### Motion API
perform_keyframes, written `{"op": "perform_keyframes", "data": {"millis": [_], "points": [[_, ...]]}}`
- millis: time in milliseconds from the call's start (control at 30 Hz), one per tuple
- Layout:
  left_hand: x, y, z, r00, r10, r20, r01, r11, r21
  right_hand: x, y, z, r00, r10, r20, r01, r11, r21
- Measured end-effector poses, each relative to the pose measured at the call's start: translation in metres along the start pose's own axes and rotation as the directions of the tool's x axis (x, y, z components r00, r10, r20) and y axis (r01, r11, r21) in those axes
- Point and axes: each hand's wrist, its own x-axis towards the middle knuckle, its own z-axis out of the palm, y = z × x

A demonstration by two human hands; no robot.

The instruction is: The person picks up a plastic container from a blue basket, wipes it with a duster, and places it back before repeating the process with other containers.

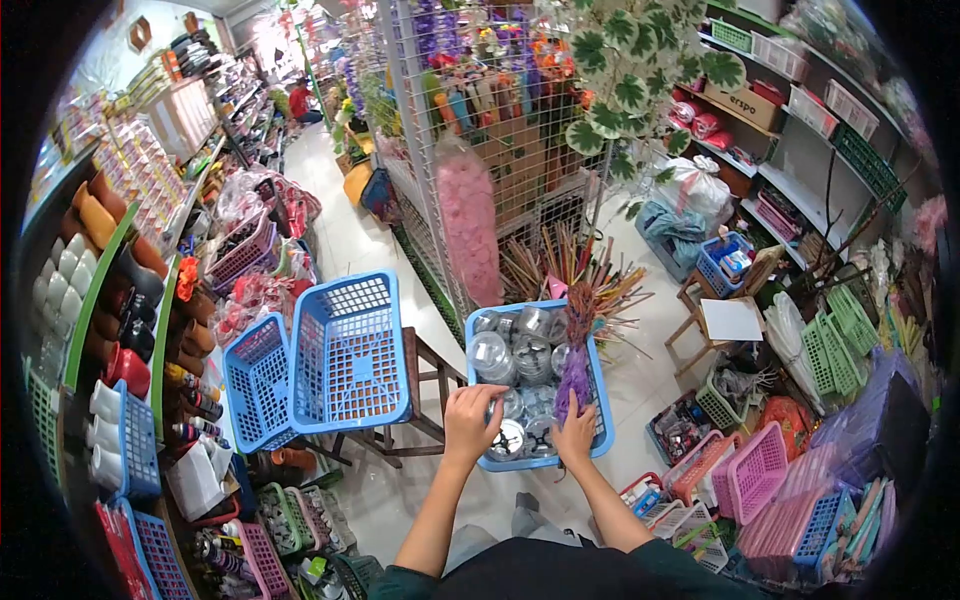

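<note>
Below me stands a blue plastic basket (604, 440) filled with clear round jars (490, 355), some lying on their sides. My left hand (470, 425) is at its left side, fingers and thumb curled in beside a clear jar; what they grip, if anything, is not plain. At the right side, my right hand (574, 432) closes round the lower end of a bundle of dried stems in purple wrapping (573, 375). The bundle lies across the jars, its reddish-brown tops pointing away from me. More thin sticks (620, 295) fan out behind the basket.
Two blue baskets (408, 350) sit on a wooden stool (428, 385) to the left. A wire rack (530, 180) rises ahead, with a pink bag (468, 220) against it. Shelves of vases (95, 215) line the left. Pink baskets (755, 470) stand at right.
</note>
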Motion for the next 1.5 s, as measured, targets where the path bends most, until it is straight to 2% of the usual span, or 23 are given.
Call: {"op": "perform_keyframes", "data": {"millis": [67, 100, 200, 267, 333, 367, 433, 467, 500, 533, 600, 633, 867, 933, 967, 1000, 1067, 1100, 1333, 1400, 1433, 1467, 1500], "points": [[0.003, -0.002, 0.016, 0.997, 0.009, 0.08, -0.007, 1.0, -0.024, 0.002, 0.011, 0.0, 0.987, 0.148, 0.06, -0.159, 0.95, 0.269], [0.003, -0.006, 0.027, 0.993, 0.001, 0.118, 0.003, 0.999, -0.032, 0.006, 0.016, 0.001, 0.967, 0.228, 0.117, -0.254, 0.917, 0.308], [0.007, -0.018, 0.061, 0.981, -0.018, 0.191, 0.029, 0.998, -0.055, 0.009, 0.05, 0.027, 0.972, 0.231, 0.037, -0.228, 0.902, 0.368], [0.005, -0.037, 0.095, 0.978, 0.01, 0.21, 0.006, 0.997, -0.076, 0.01, 0.057, 0.013, 0.963, 0.269, 0.035, -0.26, 0.881, 0.395], [0.004, -0.051, 0.125, 0.96, -0.074, 0.271, 0.048, 0.994, 0.102, 0.012, 0.063, -0.001, 0.948, 0.285, 0.139, -0.316, 0.809, 0.495], [0.005, -0.061, 0.142, 0.959, -0.07, 0.275, 0.045, 0.994, 0.096, 0.011, 0.068, 0.002, 0.947, 0.291, 0.137, -0.32, 0.808, 0.494], [0.007, -0.081, 0.175, 0.961, -0.093, 0.259, 0.015, 0.957, 0.288, 0.009, 0.076, 0.007, 0.974, 0.223, 0.049, -0.217, 0.836, 0.504], [0.008, -0.09, 0.191, 0.963, -0.102, 0.248, 0.0, 0.925, 0.38, 0.009, 0.076, 0.004, 0.973, 0.227, 0.047, -0.219, 0.837, 0.501], [0.01, -0.099, 0.206, 0.926, -0.146, 0.348, -0.021, 0.901, 0.433, 0.008, 0.077, 0.001, 0.972, 0.231, 0.052, -0.224, 0.828, 0.513], [0.012, -0.098, 0.213, 0.926, -0.145, 0.349, -0.02, 0.904, 0.427, 0.007, 0.078, 0.0, 0.97, 0.235, 0.058, -0.23, 0.82, 0.525], [0.016, -0.092, 0.228, 0.825, -0.324, 0.463, -0.07, 0.755, 0.652, 0.007, 0.08, 0.0, 0.974, 0.226, 0.032, -0.209, 0.83, 0.516], [0.02, -0.095, 0.236, 0.74, -0.421, 0.524, -0.063, 0.733, 0.678, 0.006, 0.082, 0.001, 0.977, 0.212, 0.01, -0.188, 0.839, 0.511], [0.032, -0.106, 0.259, 0.731, -0.503, 0.46, 0.073, 0.729, 0.681, -0.002, 0.087, -0.001, 0.986, 0.167, -0.015, -0.136, 0.849, 0.51], [0.034, -0.11, 0.258, 0.734, -0.519, 0.438, 0.124, 0.737, 0.665, -0.006, 0.088, -0.005, 0.985, 0.171, 0.032, -0.162, 0.832, 0.53], [0.033, -0.11, 0.258, 0.77, -0.495, 0.402, 0.114, 0.727, 0.677, -0.007, 0.09, -0.005, 0.984, 0.175, 0.033, -0.166, 0.832, 0.529], [0.032, -0.109, 0.259, 0.769, -0.494, 0.406, 0.112, 0.728, 0.676, -0.009, 0.091, -0.005, 0.985, 0.168, 0.027, -0.156, 0.83, 0.536], [0.036, -0.102, 0.253, 0.71, -0.533, 0.461, 0.099, 0.723, 0.684, -0.014, 0.095, -0.002, 0.987, 0.161, 0.021, -0.146, 0.826, 0.544], [0.036, -0.097, 0.249, 0.711, -0.531, 0.461, 0.098, 0.723, 0.684, -0.015, 0.097, 0.0, 0.987, 0.159, 0.001, -0.134, 0.832, 0.539], [0.024, -0.081, 0.24, 0.762, -0.48, 0.436, 0.02, 0.689, 0.724, -0.023, 0.109, -0.009, 0.978, 0.206, 0.018, -0.185, 0.833, 0.522], [0.025, -0.079, 0.231, 0.783, -0.458, 0.42, 0.08, 0.745, 0.662, -0.024, 0.112, -0.014, 0.975, 0.219, 0.05, -0.214, 0.841, 0.497], [0.027, -0.076, 0.225, 0.827, -0.406, 0.388, 0.068, 0.758, 0.649, -0.024, 0.114, -0.017, 0.968, 0.238, 0.086, -0.25, 0.849, 0.466], [0.03, -0.074, 0.218, 0.831, -0.406, 0.38, 0.07, 0.754, 0.653, -0.023, 0.116, -0.016, 0.969, 0.231, 0.083, -0.243, 0.848, 0.47], [0.035, -0.072, 0.212, 0.8, -0.434, 0.414, 0.153, 0.814, 0.56, -0.023, 0.119, -0.014, 0.967, 0.243, 0.081, -0.253, 0.85, 0.461]]}}
